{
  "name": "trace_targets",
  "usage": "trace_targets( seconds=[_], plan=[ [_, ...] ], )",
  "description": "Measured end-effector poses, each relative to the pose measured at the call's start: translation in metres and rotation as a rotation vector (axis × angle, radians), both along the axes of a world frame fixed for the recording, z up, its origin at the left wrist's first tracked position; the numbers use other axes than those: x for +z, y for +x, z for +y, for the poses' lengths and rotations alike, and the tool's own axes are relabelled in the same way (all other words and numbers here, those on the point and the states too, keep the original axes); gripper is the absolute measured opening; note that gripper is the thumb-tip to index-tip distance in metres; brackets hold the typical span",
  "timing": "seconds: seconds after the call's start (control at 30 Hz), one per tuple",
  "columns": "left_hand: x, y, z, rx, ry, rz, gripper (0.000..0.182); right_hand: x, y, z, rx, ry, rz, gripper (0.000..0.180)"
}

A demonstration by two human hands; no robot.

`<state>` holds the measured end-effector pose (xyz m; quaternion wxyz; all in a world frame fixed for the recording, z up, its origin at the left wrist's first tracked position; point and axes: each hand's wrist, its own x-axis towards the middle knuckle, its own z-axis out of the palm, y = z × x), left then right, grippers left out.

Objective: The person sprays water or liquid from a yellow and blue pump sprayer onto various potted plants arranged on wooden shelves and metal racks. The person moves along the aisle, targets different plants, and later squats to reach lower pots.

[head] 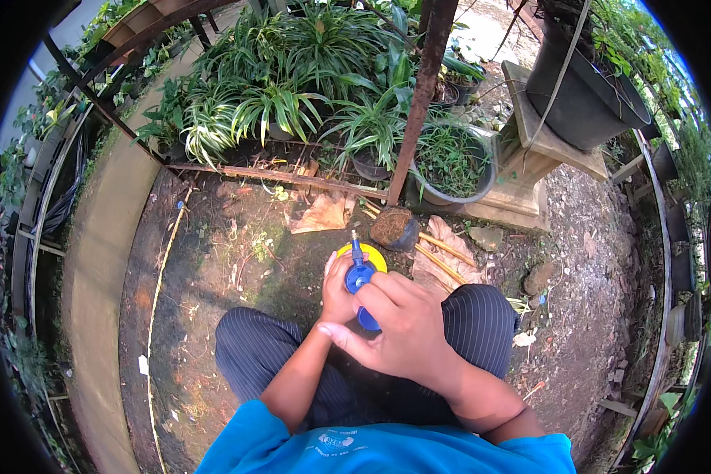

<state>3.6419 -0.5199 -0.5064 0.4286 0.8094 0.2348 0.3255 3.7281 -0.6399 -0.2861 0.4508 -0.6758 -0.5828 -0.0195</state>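
Note:
A yellow round container [375, 256] with a blue pump sprayer head [359, 276] on top is before me, close to my lap. Its blue nozzle, with a brass-coloured tip [354, 235], points away from me. My left hand [339, 291] is wrapped round the container's left side, its fingers partly hidden. My right hand [398, 320] is over the sprayer head from the right, fingertips bent onto the blue part, thumb held apart. The lower part of the container is hidden by my hands.
Just beyond the sprayer lies a small black pot of soil [396, 228] by bamboo sticks [447, 263] and dry leaves [321, 214]. A rusty metal frame [415, 118] stands before potted spider plants [281, 109]. At right, a large black pot [589, 95] sits on a concrete pedestal [524, 154].

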Motion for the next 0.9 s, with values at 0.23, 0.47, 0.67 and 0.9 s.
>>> trace_targets(
  seconds=[0.23,0.47,0.67,0.9],
  plan=[
    [-0.005,0.01,-0.004,-0.031,0.058,-0.026,0.056,-0.012,-0.013,-0.008,0.136,-0.138,-0.061,0.042],
    [-0.018,0.038,-0.032,-0.203,-0.041,-0.065,0.054,-0.014,-0.008,-0.021,0.065,-0.151,-0.003,0.042],
    [-0.016,0.06,-0.062,-0.362,-0.143,-0.066,0.065,-0.017,0.002,-0.029,-0.009,-0.251,-0.023,0.042],
    [-0.058,0.082,-0.081,-0.396,-0.176,-0.134,0.049,-0.037,0.024,-0.03,-0.077,-0.347,-0.072,0.043]
  ],
)
